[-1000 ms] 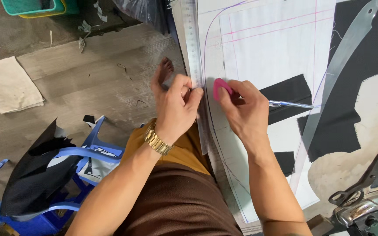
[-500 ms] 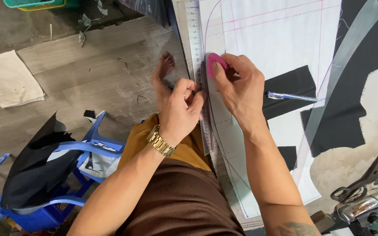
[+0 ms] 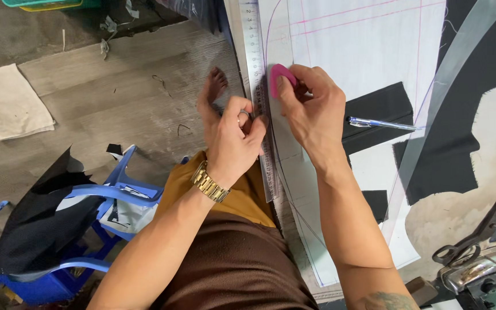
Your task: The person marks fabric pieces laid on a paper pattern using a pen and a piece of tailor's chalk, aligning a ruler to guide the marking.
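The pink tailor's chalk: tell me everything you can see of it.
The pink tailor's chalk is a small, flat, rounded piece, solid pink and matte, with no visible markings. The right hand pinches it between thumb and fingers, which cover its right part. Its left edge rests on the white pattern paper by a curved drawn line, just right of the long clear ruler that the left hand presses down. It stands roughly on edge, tilted. Whether it is worn cannot be told.

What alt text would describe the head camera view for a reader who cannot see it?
The right hand draws pink tailor's chalk along a long ruler, which the left hand holds on a white paper pattern. A pen lies nearby.
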